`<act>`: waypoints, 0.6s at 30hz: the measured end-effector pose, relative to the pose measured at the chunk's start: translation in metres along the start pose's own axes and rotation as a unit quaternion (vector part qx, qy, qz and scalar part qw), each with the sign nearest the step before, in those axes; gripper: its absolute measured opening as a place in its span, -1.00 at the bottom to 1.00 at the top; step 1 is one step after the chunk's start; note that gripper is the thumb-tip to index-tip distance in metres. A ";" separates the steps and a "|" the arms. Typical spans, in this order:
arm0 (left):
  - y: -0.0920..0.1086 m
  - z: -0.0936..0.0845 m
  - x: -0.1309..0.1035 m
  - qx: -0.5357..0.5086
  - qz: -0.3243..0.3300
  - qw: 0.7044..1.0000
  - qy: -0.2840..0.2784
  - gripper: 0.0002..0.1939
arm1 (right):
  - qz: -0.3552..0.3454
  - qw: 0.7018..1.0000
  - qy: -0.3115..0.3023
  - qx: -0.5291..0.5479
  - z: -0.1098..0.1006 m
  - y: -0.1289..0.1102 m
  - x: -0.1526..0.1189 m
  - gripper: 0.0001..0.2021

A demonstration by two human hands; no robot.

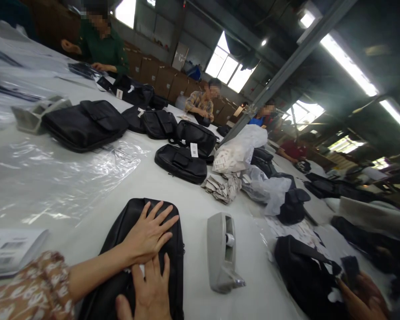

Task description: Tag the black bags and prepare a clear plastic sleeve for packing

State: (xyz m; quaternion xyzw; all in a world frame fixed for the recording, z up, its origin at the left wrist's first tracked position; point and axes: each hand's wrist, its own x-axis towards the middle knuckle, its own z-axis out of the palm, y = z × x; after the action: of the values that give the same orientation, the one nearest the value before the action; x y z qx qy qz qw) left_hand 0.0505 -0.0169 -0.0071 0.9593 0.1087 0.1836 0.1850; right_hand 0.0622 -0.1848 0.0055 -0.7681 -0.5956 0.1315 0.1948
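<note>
A black bag (173, 275) lies flat on the white table right in front of me. My left hand (150, 235) rests palm down across its upper part, fingers spread. Just below, my right hand (151, 286) presses flat on the same bag, fingertips touching the underside of the left hand and wrist. A small white piece shows between the right fingers; what it is I cannot make out. To the right of the bag stands a grey tape dispenser (216, 258).
Clear plastic sheets (70, 186) and printed label sheets (11, 251) lie at left. Another dispenser (36, 113) stands beside a black bag (86, 122). Crumpled paper (223, 186) and more bags lie ahead. A co-worker's hands (363, 293) are at lower right; other people sit along the table.
</note>
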 end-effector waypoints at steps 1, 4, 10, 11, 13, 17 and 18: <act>0.002 0.000 0.000 -0.004 -0.003 1.000 0.002 -0.46 | -0.001 1.000 0.008 -0.003 0.002 0.000 -0.001 -0.24; 0.011 -0.009 0.004 -0.011 -0.013 1.000 0.012 -0.44 | -0.011 0.999 0.021 -0.026 0.010 0.007 -0.004 -0.25; -0.008 -0.082 -0.036 -0.018 -0.133 0.981 0.140 -0.47 | -0.080 0.988 0.063 -0.119 0.026 0.029 -0.003 -0.12; -0.022 -0.098 -0.057 -0.021 -0.188 0.967 0.172 -0.47 | -0.079 0.987 0.068 -0.124 0.026 0.029 -0.003 -0.11; -0.058 -0.129 -0.107 -0.029 -0.328 0.916 0.228 -0.42 | -0.081 0.987 0.073 -0.119 0.026 0.028 -0.004 -0.13; -0.129 -0.161 -0.206 -0.046 -0.524 0.817 0.237 -0.40 | -0.050 0.983 0.133 -0.115 0.029 0.030 -0.001 -0.14; -0.141 -0.160 -0.223 -0.046 -0.550 0.802 0.228 -0.36 | -0.039 0.981 0.148 -0.124 0.030 0.031 0.001 -0.16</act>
State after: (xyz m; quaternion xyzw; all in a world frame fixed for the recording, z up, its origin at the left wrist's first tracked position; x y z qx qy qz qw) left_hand -0.2345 0.1000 0.0062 0.6592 0.6485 0.2694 0.2689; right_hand 0.0759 -0.1860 -0.0352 -0.7737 -0.6012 -0.0657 0.1889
